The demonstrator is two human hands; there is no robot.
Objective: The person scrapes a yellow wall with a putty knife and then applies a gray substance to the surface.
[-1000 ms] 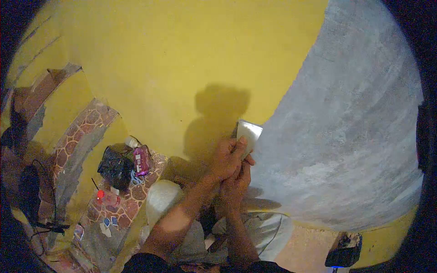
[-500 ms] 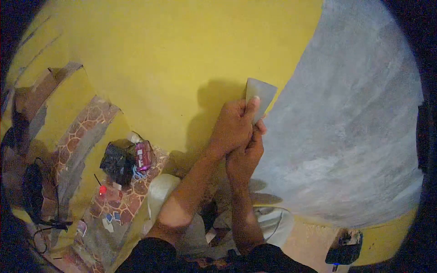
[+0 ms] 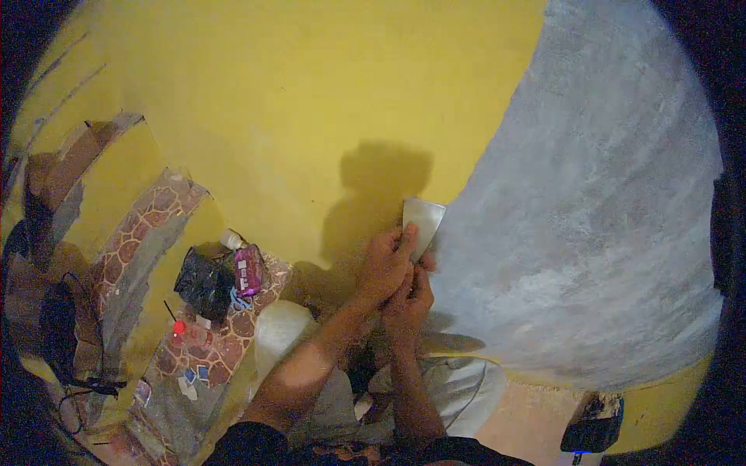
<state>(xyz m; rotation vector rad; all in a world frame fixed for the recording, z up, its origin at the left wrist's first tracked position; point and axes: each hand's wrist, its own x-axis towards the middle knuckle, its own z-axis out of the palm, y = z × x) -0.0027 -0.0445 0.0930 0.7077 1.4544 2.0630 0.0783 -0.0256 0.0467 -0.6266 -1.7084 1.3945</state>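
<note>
A putty knife (image 3: 424, 218) with a wide, flaring metal blade stands upright, its edge near the border between the yellow wall and the grey wall patch. My left hand (image 3: 385, 266) is closed on the blade's lower part, thumb lying across its face. Just below, my right hand (image 3: 409, 301) is closed around the knife's lower end, so the handle is hidden. Both hands touch each other in front of the wall, and their shadow falls on the yellow surface (image 3: 256, 101).
Grey patch (image 3: 606, 194) covers the right side. On the tiled ledge at left lie a black plastic bag (image 3: 203, 281), a purple packet (image 3: 249, 270), a red-capped item (image 3: 179, 328) and small blue-white packets (image 3: 196, 374). A dark box-like object (image 3: 592, 423) stands lower right.
Both hands and the putty knife have moved down and slightly left, away from the upper border. My grip looks the same.
</note>
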